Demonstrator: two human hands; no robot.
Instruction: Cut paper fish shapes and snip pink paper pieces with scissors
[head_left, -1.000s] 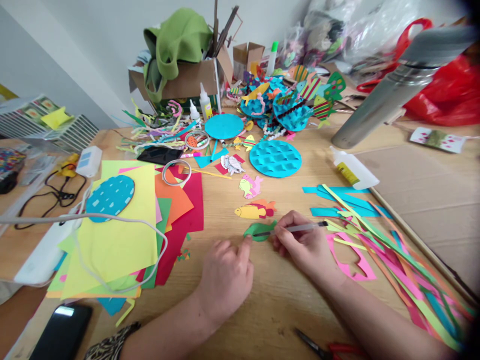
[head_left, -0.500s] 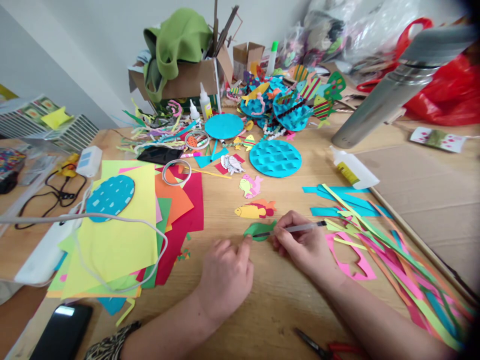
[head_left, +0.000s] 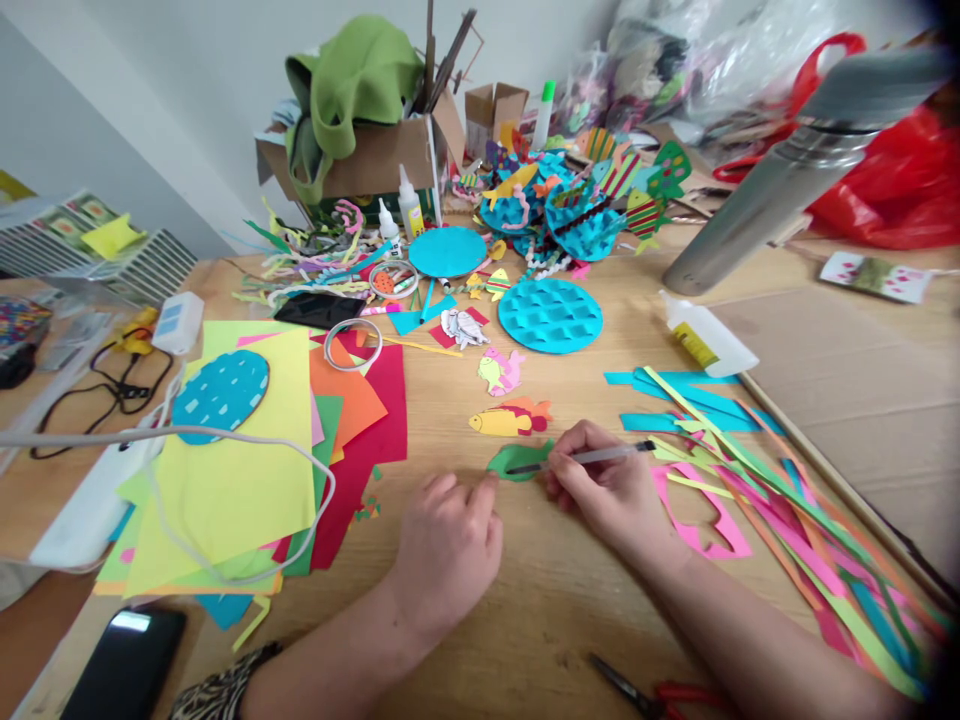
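Head camera view: two bare hands at work on a wooden counter (head_left: 540, 620). The right hand (head_left: 600, 490) holds a slim translucent pen (head_left: 615, 453) in a narrow grip of thumb and fingers, its dark left end over a green paper cutout (head_left: 498, 462). The cutout lies on the counter between the hands, just nearer the person than a yellow paper fish (head_left: 495, 421). The left hand (head_left: 450, 545) has its index finger extended to the cutout's left edge (whether the fingertip presses on it cannot be told). Its other fingers curl under, hiding the palm, so one cannot tell how wide its grip is or whether it holds anything.

Beyond the yellow fish lie a pink paper fish (head_left: 513, 368) and a blue textured disc (head_left: 551, 317). To the right, a pink paper offcut (head_left: 737, 545) with a cut-out hole lies beside loose coloured strips (head_left: 817, 555); a glue bottle (head_left: 716, 340) rests on its side farther back. To the left is a pile of coloured sheets (head_left: 232, 490). Scissors (head_left: 621, 684) are partly visible at the near edge of view.
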